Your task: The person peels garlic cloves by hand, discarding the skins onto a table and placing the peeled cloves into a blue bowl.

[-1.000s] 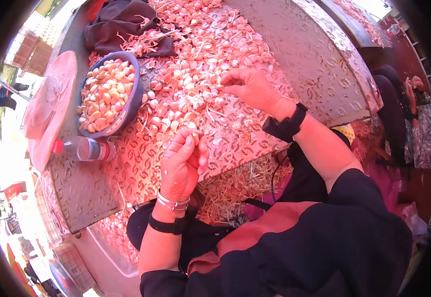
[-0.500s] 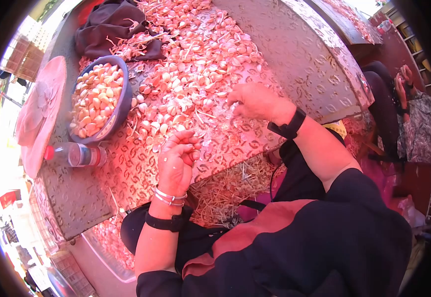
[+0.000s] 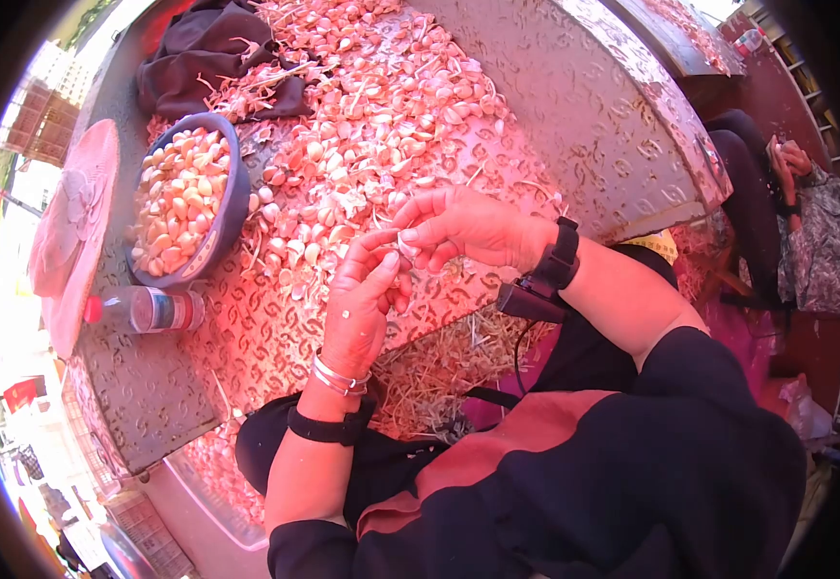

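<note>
A garlic clove [image 3: 407, 248] is pinched between the fingertips of both my hands, just above the patterned metal table [image 3: 246, 362]. My left hand [image 3: 357, 304] is closed on it from below, thumb and forefinger together. From the right, my right hand [image 3: 473, 227] also grips it, fingers curled; part of the clove is hidden by the fingers. Loose garlic cloves [image 3: 410, 106] with bits of skin and stalk spread over the table beyond my hands. A blue bowl [image 3: 236, 207] full of peeled cloves [image 3: 180, 198] stands to the left.
A plastic bottle [image 3: 164, 311] lies left of my hands, beside a pink hat [image 3: 77, 227]. Dark cloth [image 3: 212, 58] is heaped at the back. Below the table edge are dry stalks [image 3: 449, 376] and a tub [image 3: 217, 492] of garlic. Another person [image 3: 786, 222] sits at the right.
My hands were apart and have come together, the right moving left and down, the left slightly right. A clove now shows between their fingertips.
</note>
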A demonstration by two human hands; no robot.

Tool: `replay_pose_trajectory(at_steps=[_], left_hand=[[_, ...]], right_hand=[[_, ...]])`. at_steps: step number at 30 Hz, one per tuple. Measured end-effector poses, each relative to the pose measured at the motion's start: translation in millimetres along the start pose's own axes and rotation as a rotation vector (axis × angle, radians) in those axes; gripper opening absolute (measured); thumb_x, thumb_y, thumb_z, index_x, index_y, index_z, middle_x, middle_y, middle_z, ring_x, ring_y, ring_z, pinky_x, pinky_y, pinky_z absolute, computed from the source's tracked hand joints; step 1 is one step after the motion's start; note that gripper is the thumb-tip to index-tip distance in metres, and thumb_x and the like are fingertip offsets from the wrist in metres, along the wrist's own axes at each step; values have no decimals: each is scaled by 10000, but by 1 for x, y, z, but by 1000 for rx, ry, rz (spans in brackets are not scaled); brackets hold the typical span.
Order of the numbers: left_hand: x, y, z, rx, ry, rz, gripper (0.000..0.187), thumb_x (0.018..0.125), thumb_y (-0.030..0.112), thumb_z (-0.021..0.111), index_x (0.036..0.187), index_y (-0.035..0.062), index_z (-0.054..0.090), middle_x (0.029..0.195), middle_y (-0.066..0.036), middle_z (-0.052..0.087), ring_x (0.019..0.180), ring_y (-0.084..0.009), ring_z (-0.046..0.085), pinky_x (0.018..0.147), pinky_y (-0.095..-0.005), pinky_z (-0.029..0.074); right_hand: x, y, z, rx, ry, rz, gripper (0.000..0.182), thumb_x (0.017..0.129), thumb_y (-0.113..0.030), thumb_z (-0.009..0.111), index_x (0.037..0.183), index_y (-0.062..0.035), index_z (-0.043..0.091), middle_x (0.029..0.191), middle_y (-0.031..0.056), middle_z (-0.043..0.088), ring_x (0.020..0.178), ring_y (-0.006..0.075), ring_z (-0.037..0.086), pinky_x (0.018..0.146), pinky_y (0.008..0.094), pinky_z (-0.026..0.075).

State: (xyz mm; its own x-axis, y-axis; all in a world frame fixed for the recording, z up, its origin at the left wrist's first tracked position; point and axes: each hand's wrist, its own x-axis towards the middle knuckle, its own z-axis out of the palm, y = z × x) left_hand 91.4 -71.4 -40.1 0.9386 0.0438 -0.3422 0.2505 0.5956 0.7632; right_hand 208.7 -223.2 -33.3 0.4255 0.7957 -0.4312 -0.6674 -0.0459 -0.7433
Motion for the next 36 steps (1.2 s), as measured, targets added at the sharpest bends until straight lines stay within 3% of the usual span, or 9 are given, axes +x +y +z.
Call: replay_pose_trajectory(at_steps=[13,16,18,19,22,24,27,28,36], left_hand=[[-12,2,-7,-62,-39,-104,220,906,120,525,1115,52,510,731,-38,523,478,-70,424,385,-156,284],[-31,16,6,-120,-113,-111,201,898,136,531,1069,32,519,731,-54,506,488,-76,402,405,-157,281],[-51,27,22,-200,-215,-150,209,872,159,552,1003,0,521,747,-76,498,508,-84,398,422,-171,287],[-60,32,31,-199,-218,-149,209,872,159,552,1003,0,521,747,-76,498,508,-84,398,422,-171,287],[-89,54,55,-201,-412,-184,253,813,174,590,935,-34,511,755,-113,498,527,-113,418,454,-219,319],[-111,73,72,-165,-472,-222,278,794,164,618,946,-42,509,785,-155,531,595,-148,462,516,-248,352],[-116,70,70,-258,-978,-42,248,907,127,526,1019,-93,508,891,-199,586,772,-230,573,677,-301,441],[-120,68,78,-231,-1007,32,228,859,101,612,1019,-48,545,866,-126,588,718,-190,584,596,-277,459],[-133,73,93,-212,-1140,152,290,916,181,519,1089,-52,518,865,-128,592,739,-270,610,622,-308,486]], right_hand=[[8,-5,8,-133,-18,83,205,839,-196,645,957,-35,601,814,19,608,685,90,604,592,240,499],[31,-10,-24,-463,262,-105,171,823,-184,642,919,-46,611,822,41,624,685,129,615,611,268,503],[45,-1,-39,-1312,362,-675,161,792,-167,636,908,-57,614,825,70,621,730,214,621,659,303,500],[42,2,-29,-1547,299,-733,195,759,-124,611,950,-80,613,892,96,595,841,289,594,711,337,490],[48,22,-24,-1746,232,-769,170,757,-97,584,925,-77,600,944,109,557,927,296,554,738,370,477],[47,22,-28,-1785,216,-775,159,739,-74,568,898,-71,572,980,124,533,949,285,541,730,383,478],[41,18,-29,-1839,220,-641,130,728,-66,567,857,-62,550,912,131,542,892,298,557,715,394,478],[41,19,-31,-1813,248,-613,127,728,-62,567,853,-56,547,883,132,550,874,303,564,715,396,479],[40,16,-24,-1514,350,-585,140,747,-79,591,882,-44,579,824,126,593,804,321,588,707,394,479]])
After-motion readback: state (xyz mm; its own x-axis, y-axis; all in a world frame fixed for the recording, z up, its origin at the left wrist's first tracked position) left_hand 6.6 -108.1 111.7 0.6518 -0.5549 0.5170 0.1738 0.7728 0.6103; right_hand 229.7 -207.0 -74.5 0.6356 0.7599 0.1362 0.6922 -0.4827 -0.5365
